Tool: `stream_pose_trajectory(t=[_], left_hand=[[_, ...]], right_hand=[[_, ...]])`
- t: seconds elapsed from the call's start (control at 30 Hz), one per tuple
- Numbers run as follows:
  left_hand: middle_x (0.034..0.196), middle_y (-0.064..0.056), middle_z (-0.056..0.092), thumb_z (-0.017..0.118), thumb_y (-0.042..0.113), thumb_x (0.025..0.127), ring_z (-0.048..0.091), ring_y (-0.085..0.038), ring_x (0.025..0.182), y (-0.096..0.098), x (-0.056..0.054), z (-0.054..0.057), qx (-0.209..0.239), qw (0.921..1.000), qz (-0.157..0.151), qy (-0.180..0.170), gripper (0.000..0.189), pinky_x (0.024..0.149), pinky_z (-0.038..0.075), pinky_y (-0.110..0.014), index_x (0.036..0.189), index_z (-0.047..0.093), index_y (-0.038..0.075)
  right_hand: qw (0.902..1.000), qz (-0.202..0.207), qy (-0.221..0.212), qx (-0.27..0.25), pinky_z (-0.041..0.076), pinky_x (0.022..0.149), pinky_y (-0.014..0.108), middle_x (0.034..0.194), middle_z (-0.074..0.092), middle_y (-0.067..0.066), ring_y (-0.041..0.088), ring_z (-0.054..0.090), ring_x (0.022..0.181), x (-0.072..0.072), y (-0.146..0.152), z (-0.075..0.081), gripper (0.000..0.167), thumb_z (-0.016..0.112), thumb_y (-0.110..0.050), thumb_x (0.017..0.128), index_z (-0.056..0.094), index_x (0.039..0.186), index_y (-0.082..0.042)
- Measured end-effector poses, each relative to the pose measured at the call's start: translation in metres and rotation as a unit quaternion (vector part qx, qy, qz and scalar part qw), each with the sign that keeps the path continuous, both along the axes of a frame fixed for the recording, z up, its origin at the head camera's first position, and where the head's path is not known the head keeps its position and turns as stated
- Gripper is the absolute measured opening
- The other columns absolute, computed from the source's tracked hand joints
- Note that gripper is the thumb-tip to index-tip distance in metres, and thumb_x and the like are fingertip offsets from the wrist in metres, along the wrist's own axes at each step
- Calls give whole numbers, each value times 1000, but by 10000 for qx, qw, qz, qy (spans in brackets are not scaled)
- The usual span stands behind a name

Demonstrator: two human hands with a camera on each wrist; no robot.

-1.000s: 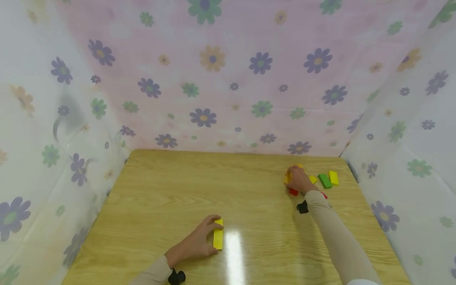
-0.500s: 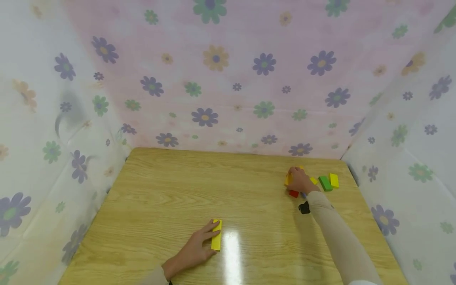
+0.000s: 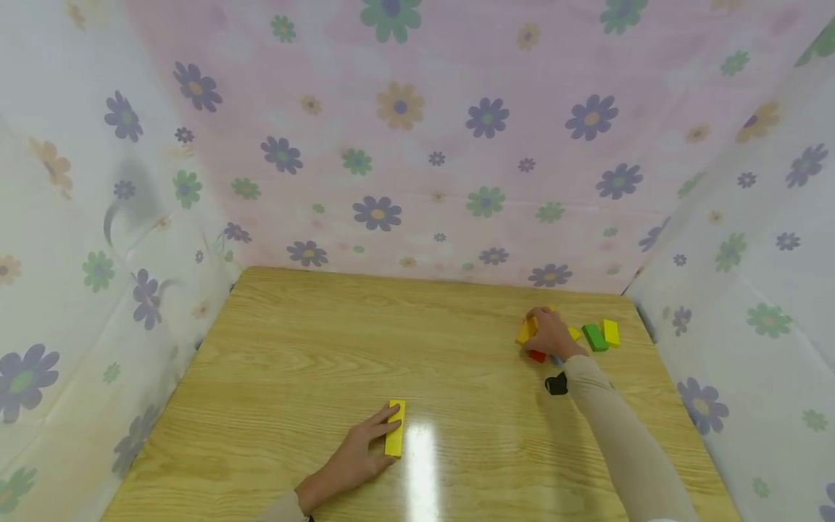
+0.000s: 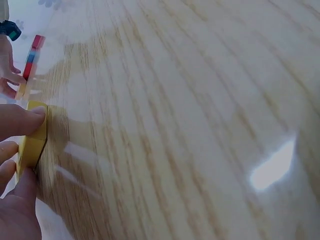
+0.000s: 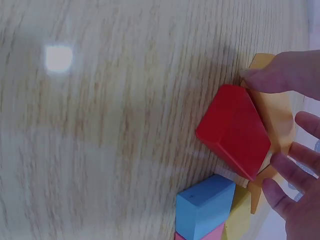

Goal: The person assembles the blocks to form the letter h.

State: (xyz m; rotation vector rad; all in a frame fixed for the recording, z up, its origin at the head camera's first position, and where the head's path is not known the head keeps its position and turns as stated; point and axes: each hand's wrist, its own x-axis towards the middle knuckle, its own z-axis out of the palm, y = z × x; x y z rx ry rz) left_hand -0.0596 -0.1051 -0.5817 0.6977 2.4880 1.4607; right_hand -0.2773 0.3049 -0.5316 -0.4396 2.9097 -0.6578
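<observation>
By the fingers [image 3: 383, 415] of the left hand [image 3: 355, 453], set well apart, a long yellow block [image 3: 394, 438] is pinched at its two ends on the table [image 3: 313, 341]. At the far right, an orange block [image 5: 274, 110] is gripped endwise by the fingers of the right hand [image 3: 548, 335]. Just beside it a red block [image 5: 235, 132] is placed, and near that a blue block [image 5: 205, 205]. Farther right, a green block [image 3: 595, 338] and a second yellow block [image 3: 610, 333] are laid side by side. The table is backed by flowered cloth [image 3: 417, 181]

Wood-grain table [image 3: 313, 341], coloured blocks [image 3: 594, 338] on it
</observation>
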Motion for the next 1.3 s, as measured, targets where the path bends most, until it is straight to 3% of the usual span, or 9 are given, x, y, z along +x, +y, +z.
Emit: stream_pose_trajectory(t=[0.23, 0.5, 0.8, 1.3], left_hand=[[150, -8, 34, 73, 6, 81, 25, -33, 138, -1, 1, -1, 132, 9999, -49, 45, 56, 104, 34, -43, 132, 52, -3], [149, -10, 36, 74, 7, 81, 27, -36, 137, -2, 2, -5, 234, 9995, -49, 186, 55, 104, 36, -37, 131, 53, -3], [149, -10, 36, 74, 4, 80, 27, -35, 137, -3, 1, -5, 308, 9994, -58, 142, 56, 104, 34, -42, 131, 54, -4], [148, -9, 37, 74, 4, 79, 27, -34, 137, -1, 3, 0, 267, 9996, 22, 81, 55, 104, 34, -42, 130, 54, -4]], right_hand=[[9986, 20, 31, -537, 46, 83, 51, 126, 39, 31, 39, 50, 96, 4, -5, -5, 66, 77, -16, 68, 51, 122, 11], [9977, 79, -187, -640, 44, 85, 51, 130, 36, 29, 38, 47, 98, 9, -15, -1, 71, 82, -17, 68, 50, 125, 9], [9976, 214, -235, -612, 48, 83, 51, 132, 33, 32, 41, 50, 102, 19, -28, 10, 70, 81, -19, 70, 50, 127, 8], [9919, 761, -206, -1001, 49, 78, 49, 128, 36, 28, 39, 51, 99, 34, -50, 22, 67, 79, -12, 71, 49, 127, 10]])
